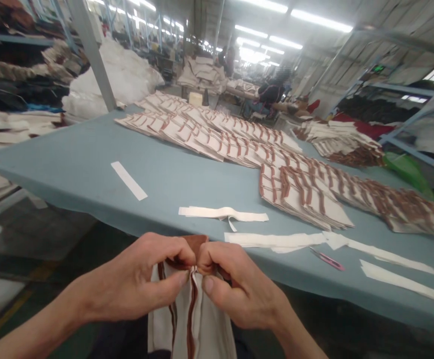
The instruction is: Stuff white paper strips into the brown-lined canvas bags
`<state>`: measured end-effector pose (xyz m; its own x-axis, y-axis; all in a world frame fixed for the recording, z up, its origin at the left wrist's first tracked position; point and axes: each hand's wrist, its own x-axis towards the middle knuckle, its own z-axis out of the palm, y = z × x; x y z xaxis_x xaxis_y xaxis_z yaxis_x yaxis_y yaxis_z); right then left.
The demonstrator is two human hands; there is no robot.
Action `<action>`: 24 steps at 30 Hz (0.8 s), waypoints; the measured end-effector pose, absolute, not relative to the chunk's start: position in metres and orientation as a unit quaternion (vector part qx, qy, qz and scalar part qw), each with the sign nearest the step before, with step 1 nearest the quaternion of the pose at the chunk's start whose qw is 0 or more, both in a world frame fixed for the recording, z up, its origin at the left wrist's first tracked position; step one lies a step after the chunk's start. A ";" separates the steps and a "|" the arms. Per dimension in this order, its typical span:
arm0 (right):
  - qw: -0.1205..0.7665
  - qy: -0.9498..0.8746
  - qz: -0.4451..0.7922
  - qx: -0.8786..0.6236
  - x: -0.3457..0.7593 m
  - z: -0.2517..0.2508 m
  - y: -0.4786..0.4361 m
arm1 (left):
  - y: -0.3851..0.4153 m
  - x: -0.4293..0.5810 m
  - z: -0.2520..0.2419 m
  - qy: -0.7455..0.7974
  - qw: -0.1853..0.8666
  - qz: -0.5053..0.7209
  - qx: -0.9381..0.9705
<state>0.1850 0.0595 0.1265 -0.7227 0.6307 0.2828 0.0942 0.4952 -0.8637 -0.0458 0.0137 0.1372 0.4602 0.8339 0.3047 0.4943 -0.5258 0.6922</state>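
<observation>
Between my hands hangs a cream fabric piece (pixel 213 326) with brown trim strips, held at its upper end just in front of the table's edge. My left hand (pixel 138 284) pinches the left side of a seam near the top. Close beside it, my right hand (pixel 239 284) pinches the same seam from the right, thumbs and fingertips almost meeting. A brown flap (pixel 197 243) sticks up behind the fingers. The lower part of the piece runs out of view at the bottom.
On the blue-green table (pixel 90 144) lie white strips (pixel 273 240), a pink-handled small tool (pixel 329 260), and long overlapping rows of cream pieces with brown trim (pixel 232 144). A metal post (pixel 93 55) rises at the far left edge. A person (pixel 271 94) sits further back.
</observation>
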 end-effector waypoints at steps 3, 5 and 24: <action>0.292 -0.819 0.438 -0.228 0.187 0.123 0.060 | 0.014 -0.042 0.135 0.400 0.223 0.311 0.833; 0.287 -0.819 0.442 -0.226 0.187 0.121 0.060 | 0.013 -0.041 0.133 0.389 0.173 0.304 0.852; 0.304 -0.701 0.622 -0.170 0.178 0.096 0.061 | 0.011 -0.032 0.122 0.447 0.549 0.336 0.622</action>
<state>0.1779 0.0611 0.0961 -0.7579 0.6161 0.2145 -0.1392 0.1684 -0.9758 -0.0324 0.0106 0.1220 0.3753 0.9240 -0.0728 0.1869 0.0015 0.9824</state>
